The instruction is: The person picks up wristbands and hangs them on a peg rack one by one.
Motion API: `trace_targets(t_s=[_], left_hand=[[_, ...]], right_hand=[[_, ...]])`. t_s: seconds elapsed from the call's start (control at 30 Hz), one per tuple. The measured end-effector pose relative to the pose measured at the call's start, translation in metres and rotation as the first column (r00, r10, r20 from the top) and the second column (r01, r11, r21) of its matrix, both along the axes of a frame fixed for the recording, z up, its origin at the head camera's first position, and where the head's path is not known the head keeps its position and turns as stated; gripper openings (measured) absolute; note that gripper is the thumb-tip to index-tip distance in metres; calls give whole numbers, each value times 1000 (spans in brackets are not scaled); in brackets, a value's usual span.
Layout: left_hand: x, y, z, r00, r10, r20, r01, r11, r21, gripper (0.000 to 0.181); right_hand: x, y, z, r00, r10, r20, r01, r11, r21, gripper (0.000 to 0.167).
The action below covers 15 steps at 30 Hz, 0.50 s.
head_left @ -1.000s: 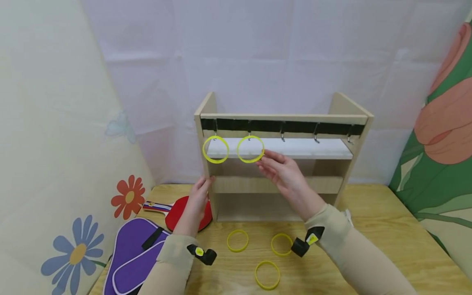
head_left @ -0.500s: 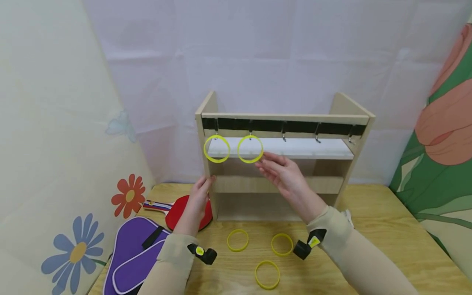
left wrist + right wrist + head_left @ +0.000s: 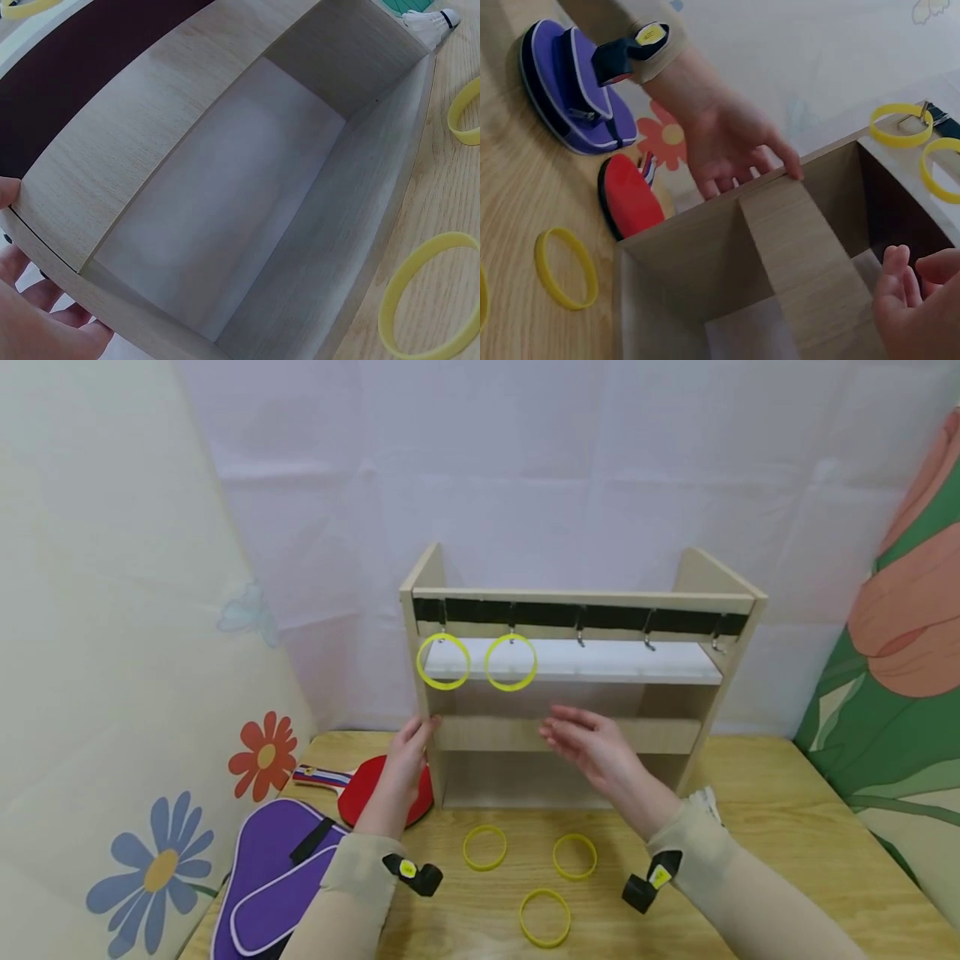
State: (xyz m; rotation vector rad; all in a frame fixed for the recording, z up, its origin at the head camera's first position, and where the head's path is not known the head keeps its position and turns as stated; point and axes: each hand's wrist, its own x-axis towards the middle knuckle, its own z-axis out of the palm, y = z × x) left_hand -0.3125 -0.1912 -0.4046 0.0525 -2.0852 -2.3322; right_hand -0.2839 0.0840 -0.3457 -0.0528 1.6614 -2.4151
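Note:
A small wooden shelf (image 3: 480,737) stands on the table, with a row of metal hooks (image 3: 581,638) along a black strip. From the two leftmost hooks hang a yellow ring (image 3: 444,686) and a second yellow ring (image 3: 511,687). My left hand (image 3: 407,756) grips the shelf's left side panel, thumb on the front edge and fingers on the outer face, as the left wrist view shows. Nothing is in my right hand (image 3: 596,752), which hovers before the shelf, below and right of the second ring, fingers slightly bent. In the right wrist view, its fingers (image 3: 895,281) touch no ring.
On the table in front lie more yellow rings: one at left (image 3: 485,867), one at right (image 3: 575,877), one nearest (image 3: 545,945). A red table tennis bat (image 3: 365,789) and a purple bat case (image 3: 277,868) lie left. A shuttlecock (image 3: 431,27) sits by the shelf's right side.
My right hand has let go of the second ring and moved down and to the right. That ring now hangs freely. My left hand keeps its grip on the panel.

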Motion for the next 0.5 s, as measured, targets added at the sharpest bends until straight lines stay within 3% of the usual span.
trace_targets(t_s=[0.2, 0.5], left_hand=[[1, 0, 0, 1000, -15, -8, 15, 1000, -1, 53], [1, 0, 1, 1000, -17, -2, 17, 1000, 0, 54]], right_hand=[[3, 9, -15, 1000, 17, -10, -16, 1000, 27, 48], [9, 26, -44, 1000, 25, 1, -24, 987, 158, 48]])
